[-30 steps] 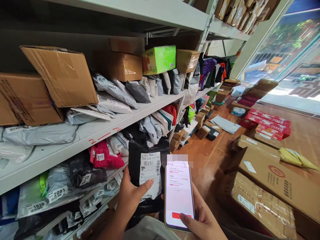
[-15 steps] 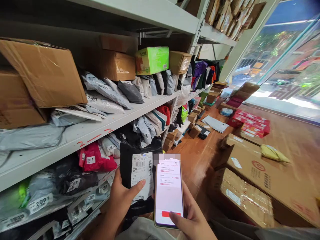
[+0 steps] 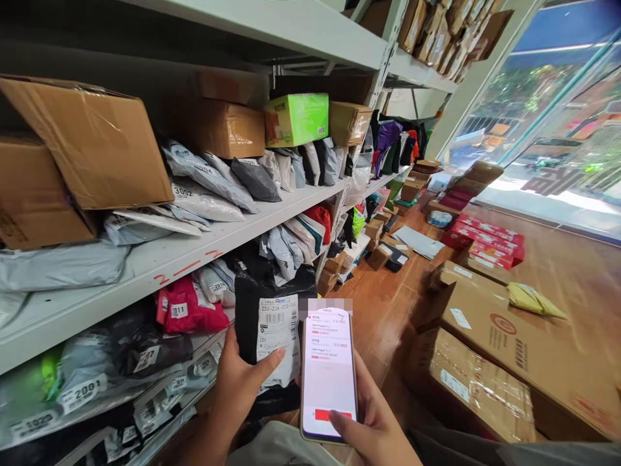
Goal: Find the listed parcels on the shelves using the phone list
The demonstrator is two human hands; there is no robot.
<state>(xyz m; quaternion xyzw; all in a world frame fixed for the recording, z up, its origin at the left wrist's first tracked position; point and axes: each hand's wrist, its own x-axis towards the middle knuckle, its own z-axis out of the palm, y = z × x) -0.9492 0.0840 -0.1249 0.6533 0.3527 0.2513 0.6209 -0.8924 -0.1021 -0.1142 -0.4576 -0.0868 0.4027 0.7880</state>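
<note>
My left hand [image 3: 245,382] is closed on a black plastic mailer [image 3: 246,317], its thumb lying across the white shipping label [image 3: 277,330]. Beside it, my right hand [image 3: 366,411] holds a smartphone [image 3: 327,382] upright, with the thumb over a red button low on the screen. The lit screen shows a short list of entries; its top edge is blurred out. The mailer and the phone are side by side in front of the shelves, and the phone's left edge lies close to the label.
White shelving [image 3: 272,210] on the left bears numbered mailers, cardboard boxes [image 3: 104,142] and a bright green box [image 3: 301,120]. Large cartons [image 3: 514,343] lie on the wooden floor to the right, with a yellow parcel [image 3: 533,299] on top. Red boxes [image 3: 490,236] stand farther back near the glass front.
The view has shifted very slightly. Both hands keep their hold on the mailer and the phone, and the right thumb stays over the red button.
</note>
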